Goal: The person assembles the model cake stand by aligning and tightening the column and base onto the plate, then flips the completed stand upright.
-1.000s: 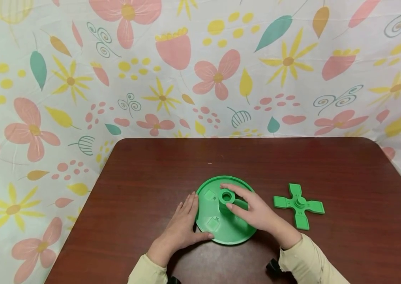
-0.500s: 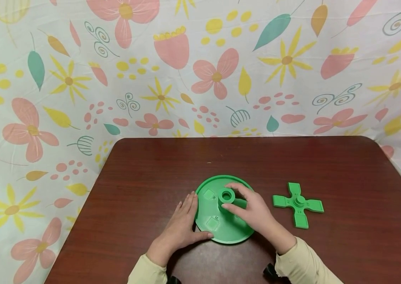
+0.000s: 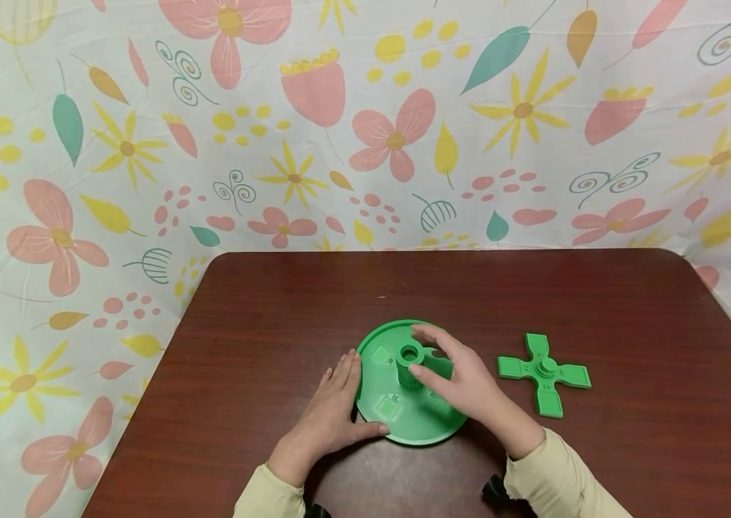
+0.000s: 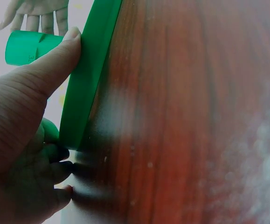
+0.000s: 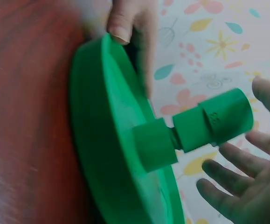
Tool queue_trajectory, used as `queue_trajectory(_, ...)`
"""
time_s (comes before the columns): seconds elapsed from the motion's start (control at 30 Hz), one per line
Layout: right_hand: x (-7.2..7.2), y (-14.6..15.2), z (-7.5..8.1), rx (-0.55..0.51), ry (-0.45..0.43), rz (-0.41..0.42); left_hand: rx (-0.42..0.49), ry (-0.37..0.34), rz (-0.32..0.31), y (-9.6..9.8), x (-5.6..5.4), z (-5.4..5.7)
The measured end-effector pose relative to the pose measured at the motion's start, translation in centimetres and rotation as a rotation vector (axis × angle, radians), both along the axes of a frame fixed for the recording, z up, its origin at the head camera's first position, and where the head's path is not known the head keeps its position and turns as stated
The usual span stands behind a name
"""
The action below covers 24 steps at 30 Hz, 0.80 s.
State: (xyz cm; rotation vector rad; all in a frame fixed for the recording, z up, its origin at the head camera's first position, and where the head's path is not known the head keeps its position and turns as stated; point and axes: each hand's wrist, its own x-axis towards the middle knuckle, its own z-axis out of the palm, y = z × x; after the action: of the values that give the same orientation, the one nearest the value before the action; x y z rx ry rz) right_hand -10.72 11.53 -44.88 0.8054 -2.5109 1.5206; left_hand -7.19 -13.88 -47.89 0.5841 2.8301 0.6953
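Observation:
A green round base (image 3: 372,374) with a raised rim lies flat on the table. From its middle rises a stepped, hollow-topped post (image 3: 411,370), with a shorter green cylinder (image 5: 153,145) beside it. My left hand (image 3: 327,417) holds the base by its left rim, thumb over the near edge and fingers along the side. My right hand (image 3: 469,378) is at the top of the post, thumb and fingers spread. In the right wrist view, those fingers (image 5: 228,177) stand apart from the post and hold nothing. The hand hides part of the base's right side.
A green four-armed cross (image 3: 545,368) with a central knob lies on the brown table (image 3: 288,302), right of my right hand. A flower-printed cloth (image 3: 314,165) hangs behind the table's far edge.
My right thumb and fingers have spread wider around the post's top, the index finger lifting away from it. The top has shifted slightly. My left hand stays put.

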Motion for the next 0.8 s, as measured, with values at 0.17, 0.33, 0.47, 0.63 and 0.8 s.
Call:
queue_trajectory(0.17,-0.8,0.3,0.2,-0.010,-0.045,0.160,0.004,-0.005,-0.001,0.0,0.0,0.0)
queue_trajectory(0.33,-1.0,0.4,0.3,0.013,-0.067,0.209,0.006,-0.008,-0.005,0.0,0.0,0.1)
queue_trajectory(0.47,-0.8,0.3,0.3,0.011,-0.089,0.153,0.006,-0.002,-0.009,0.0,0.0,0.0)
queue_trajectory(0.63,-0.4,-0.1,0.1,-0.020,-0.109,0.056,0.006,0.003,-0.007,0.0,0.0,0.0)
queue_trajectory(0.8,0.1,-0.5,-0.4,-0.021,-0.078,-0.051,0.005,0.010,-0.007,0.0,0.0,-0.1)
